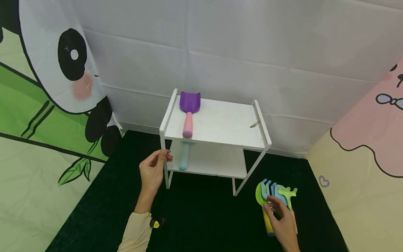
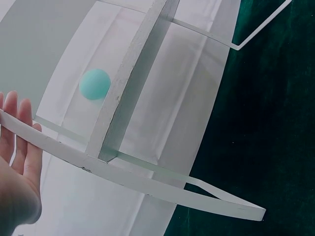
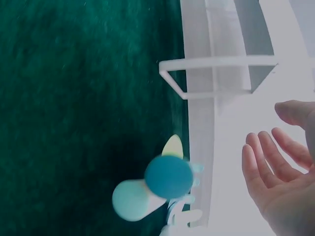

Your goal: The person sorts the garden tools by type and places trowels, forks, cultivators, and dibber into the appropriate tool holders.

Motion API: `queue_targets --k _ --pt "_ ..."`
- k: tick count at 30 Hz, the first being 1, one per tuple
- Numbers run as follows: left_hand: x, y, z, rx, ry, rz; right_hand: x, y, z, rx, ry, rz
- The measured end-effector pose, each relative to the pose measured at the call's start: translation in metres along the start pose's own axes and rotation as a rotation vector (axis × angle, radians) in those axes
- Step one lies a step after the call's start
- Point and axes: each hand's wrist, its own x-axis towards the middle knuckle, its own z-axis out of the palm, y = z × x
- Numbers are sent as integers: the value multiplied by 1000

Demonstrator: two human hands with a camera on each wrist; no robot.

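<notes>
My left hand point(image 1: 151, 171) grips the front left leg point(image 1: 167, 180) of a small white two-tier shelf point(image 1: 223, 120), its fingers passing behind the leg. A purple toy shovel point(image 1: 190, 102) with a pink handle lies on the top tier. On the lower tier rests a tool's light blue handle point(image 1: 184, 157); the top board hides its other end. My right hand point(image 1: 282, 221) is over the toy garden tools on the floor, fingers loosely bent and holding nothing. Those are a green shovel point(image 1: 259, 194) with a yellow handle, a blue rake point(image 1: 266, 189) and a green rake point(image 1: 289, 193).
Dark green carpet point(image 1: 201, 217) covers the floor. A white cloth wall point(image 1: 226, 63) stands close behind the shelf. Printed cartoon panels stand at the left point(image 1: 34, 168) and right point(image 1: 359, 168).
</notes>
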Motion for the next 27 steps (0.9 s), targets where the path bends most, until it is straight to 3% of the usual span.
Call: queue_targets --k 11,20,27 --pt "0 0 0 1 -1 2 -2 21 -15 -68 81 87" --pt "0 -2 -2 -9 -8 -1 -5 37 -33 -114 94 243" --pt "-1 -2 -2 -12 -6 -7 -4 52 -39 -171 142 269"
